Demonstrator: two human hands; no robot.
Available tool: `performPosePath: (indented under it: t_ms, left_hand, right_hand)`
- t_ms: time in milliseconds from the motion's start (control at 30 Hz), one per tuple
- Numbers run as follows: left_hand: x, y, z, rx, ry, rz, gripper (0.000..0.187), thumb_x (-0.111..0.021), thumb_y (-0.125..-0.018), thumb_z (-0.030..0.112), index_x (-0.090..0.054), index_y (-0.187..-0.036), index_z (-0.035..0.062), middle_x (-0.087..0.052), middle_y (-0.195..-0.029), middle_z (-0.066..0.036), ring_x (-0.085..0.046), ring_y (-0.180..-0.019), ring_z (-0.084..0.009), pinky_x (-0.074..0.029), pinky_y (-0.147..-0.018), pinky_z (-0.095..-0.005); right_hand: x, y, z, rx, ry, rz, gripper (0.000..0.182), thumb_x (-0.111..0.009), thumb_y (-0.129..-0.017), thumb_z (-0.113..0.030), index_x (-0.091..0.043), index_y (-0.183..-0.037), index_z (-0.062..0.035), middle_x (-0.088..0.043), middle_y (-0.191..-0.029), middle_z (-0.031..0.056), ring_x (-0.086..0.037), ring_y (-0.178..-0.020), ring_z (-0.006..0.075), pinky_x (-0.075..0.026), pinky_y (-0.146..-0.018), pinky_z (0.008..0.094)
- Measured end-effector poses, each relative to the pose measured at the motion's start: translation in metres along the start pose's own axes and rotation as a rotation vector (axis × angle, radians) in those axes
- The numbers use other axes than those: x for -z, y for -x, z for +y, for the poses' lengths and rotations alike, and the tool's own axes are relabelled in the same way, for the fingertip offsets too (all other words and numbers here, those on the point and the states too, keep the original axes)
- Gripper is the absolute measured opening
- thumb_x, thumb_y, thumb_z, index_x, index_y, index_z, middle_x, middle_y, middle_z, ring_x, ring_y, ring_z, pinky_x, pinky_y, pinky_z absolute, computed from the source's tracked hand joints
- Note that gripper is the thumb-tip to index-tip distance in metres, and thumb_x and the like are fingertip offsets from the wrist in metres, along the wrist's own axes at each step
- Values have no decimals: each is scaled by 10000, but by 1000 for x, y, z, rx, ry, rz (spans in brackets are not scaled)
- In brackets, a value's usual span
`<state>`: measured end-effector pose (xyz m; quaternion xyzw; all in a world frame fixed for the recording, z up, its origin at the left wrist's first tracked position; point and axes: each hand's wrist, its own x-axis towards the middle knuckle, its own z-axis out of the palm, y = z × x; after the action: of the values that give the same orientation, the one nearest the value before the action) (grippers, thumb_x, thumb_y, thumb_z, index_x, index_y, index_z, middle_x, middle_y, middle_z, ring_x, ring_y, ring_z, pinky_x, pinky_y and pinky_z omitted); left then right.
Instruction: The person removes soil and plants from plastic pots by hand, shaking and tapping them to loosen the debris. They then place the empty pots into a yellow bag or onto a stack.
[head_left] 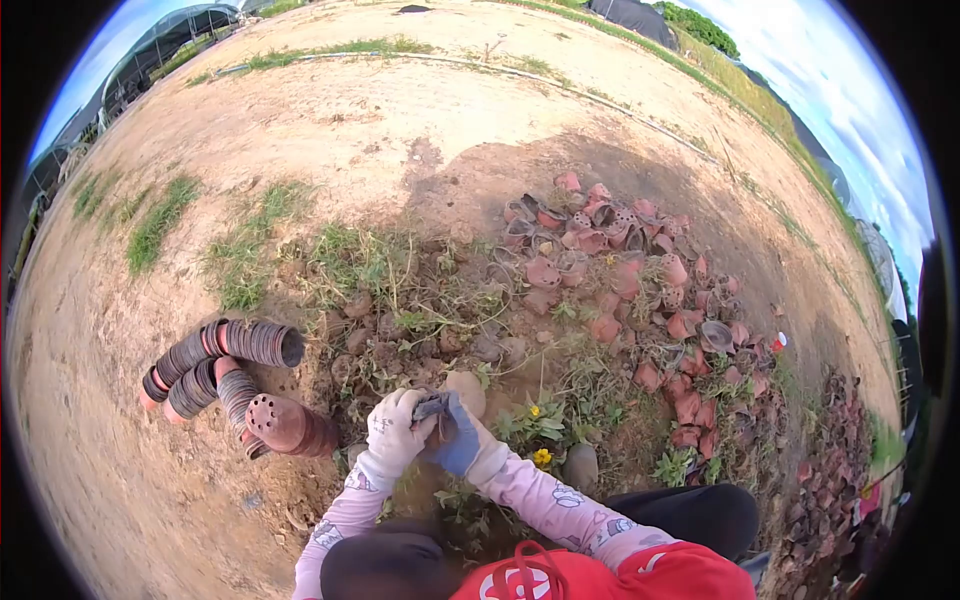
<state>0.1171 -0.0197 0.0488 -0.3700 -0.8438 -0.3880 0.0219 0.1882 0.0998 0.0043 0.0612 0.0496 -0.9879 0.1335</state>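
In the head view my left hand (pixel 391 432), in a white glove, and my right hand (pixel 464 440), in a glove with a blue palm, meet in front of my knees. Both are closed around a small dark, crumpled plant pot (pixel 433 406), largely covered by the fingers. A round tan clump (pixel 466 392) shows just beyond the right hand. To the left lie stacks of nested dark pots (pixel 255 342), and near them a reddish pot with holes in its base (pixel 277 423) caps another stack.
A heap of loose reddish pots (pixel 625 245) spreads ahead and to the right. Pulled weeds and soil clumps (pixel 385 335) cover the ground before me. Yellow flowers (pixel 541 457) grow near my right forearm. More pots (pixel 825 480) lie far right.
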Motion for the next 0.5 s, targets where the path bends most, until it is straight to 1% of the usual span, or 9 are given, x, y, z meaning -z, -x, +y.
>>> performPosePath:
  t_ms: [33, 100, 133, 167, 267, 367, 433, 467, 500]
  left_hand:
    - [-3, 0, 1, -5, 3, -5, 325, -687, -663, 176, -583, -950, 65, -589, -890, -101, -575, -839, -317, -462, -721, -408]
    - [-6, 1, 12, -118, -197, -110, 330, -671, -675, 211, -576, -953, 59, -581, -918, -90, -559, -887, -296, -443, -743, -408]
    - [-6, -1, 17, -79, -241, -235, 337, -650, -685, 235, -572, -954, 47, -561, -1001, -96, -525, -949, -301, -416, -775, -429]
    - [-10, 1, 17, -88, -232, -238, 337, -650, -685, 235, -572, -954, 47, -561, -1001, -96, -525, -949, -301, -416, -775, -429]
    - [-23, 12, 17, -156, -107, -155, 349, -640, -684, 230, -569, -973, 48, -503, -1111, -129, -484, -973, -344, -386, -807, -465]
    - [-29, 24, 18, -184, 79, -51, 352, -647, -674, 172, -550, -974, 15, -506, -1113, -163, -480, -982, -356, -392, -841, -450]
    - [-29, 30, 13, -138, 157, -83, 426, -703, -653, 176, -541, -1011, 13, -507, -1117, -164, -482, -1027, -355, -392, -890, -439]
    - [-26, 31, 11, -85, 330, -101, 466, -725, -642, 188, -533, -1031, 15, -512, -1110, -158, -480, -1049, -349, -388, -912, -435]
    - [-23, 32, 10, -31, 501, -117, 508, -747, -632, 199, -525, -1051, 17, -517, -1102, -151, -479, -1070, -344, -383, -934, -431]
  right_hand:
    - [9, 0, 1, 8, -1, 1, 358, -509, -922, -363, -489, -1223, -170, -541, -1191, 19, -514, -1087, 183, -419, -955, 409]
    - [6, 4, 7, 109, 154, 122, 299, -528, -920, -285, -515, -1194, -167, -564, -1141, 2, -532, -1044, 148, -439, -912, 341]
    - [4, 10, 8, 111, 71, 257, 258, -532, -916, -270, -540, -1139, -142, -597, -1035, 4, -561, -963, 128, -462, -850, 299]
    - [2, 11, 5, 123, 74, 262, 258, -532, -916, -270, -540, -1139, -142, -597, -1035, 4, -561, -963, 128, -462, -850, 299]
    - [19, 15, 1, 157, 163, 244, 204, -529, -914, -240, -556, -1067, -109, -620, -898, 39, -594, -849, 143, -499, -768, 298]
    - [25, 24, 0, 198, 276, 284, 207, -526, -914, -228, -550, -1073, -97, -627, -908, 49, -601, -867, 157, -511, -756, 321]
    - [29, 34, 1, 204, 265, 240, 251, -536, -905, -201, -530, -1123, -78, -628, -975, 72, -608, -927, 186, -521, -782, 349]
    - [24, 38, 2, 208, 396, 253, 277, -533, -903, -182, -513, -1157, -73, -619, -1024, 82, -603, -964, 199, -520, -805, 355]
    - [19, 43, 3, 194, 331, 203, 318, -533, -896, -148, -488, -1199, -60, -600, -1082, 106, -597, -997, 217, -518, -829, 364]
